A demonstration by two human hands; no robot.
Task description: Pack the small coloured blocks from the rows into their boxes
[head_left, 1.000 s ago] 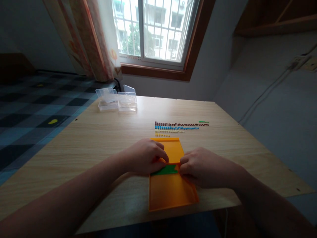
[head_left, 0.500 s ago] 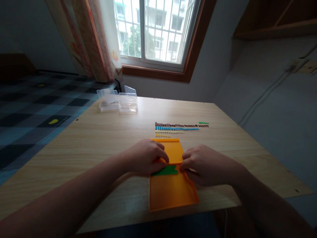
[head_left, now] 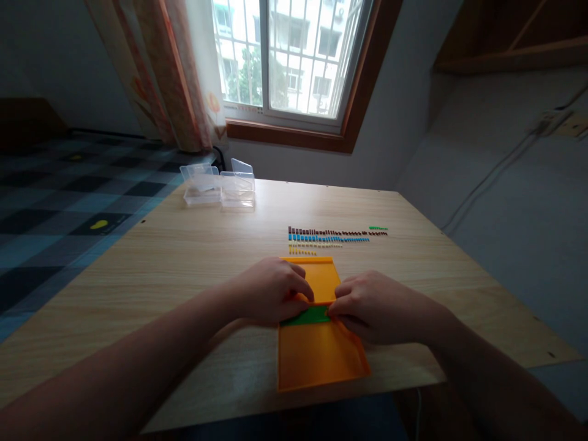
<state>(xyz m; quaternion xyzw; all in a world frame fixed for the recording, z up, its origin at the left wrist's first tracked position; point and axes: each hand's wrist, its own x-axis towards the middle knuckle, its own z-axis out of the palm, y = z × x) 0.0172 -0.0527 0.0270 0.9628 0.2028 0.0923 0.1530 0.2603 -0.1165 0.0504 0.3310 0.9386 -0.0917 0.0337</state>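
An orange two-part plastic tray (head_left: pixel 323 361) lies at the table's near side, with a raised ridge across its middle. Along that ridge, on the near half, rests a flat green plastic strip (head_left: pixel 312 315). My left hand (head_left: pixel 275 289) reaches over the tray's left edge, its fingers curled onto the strip's left part and the ridge. From the right, my right hand (head_left: pixel 374 306) has thumb and fingertips pinched together at the strip's right end. Whatever is between those fingertips is too small or hidden to tell.
Beyond the tray, rows of tiny brown (head_left: pixel 316 232), blue (head_left: pixel 321 238) and yellow pieces (head_left: pixel 301 252) lie on the wooden table (head_left: pixel 206 257), with small green pieces (head_left: pixel 378 228) at far right. Clear plastic boxes (head_left: pixel 218 188) with raised lids stand at the back left.
My right hand has shifted slightly left, its fingertips now over the green strip's right end. My left hand and the tray look nearly unmoved.
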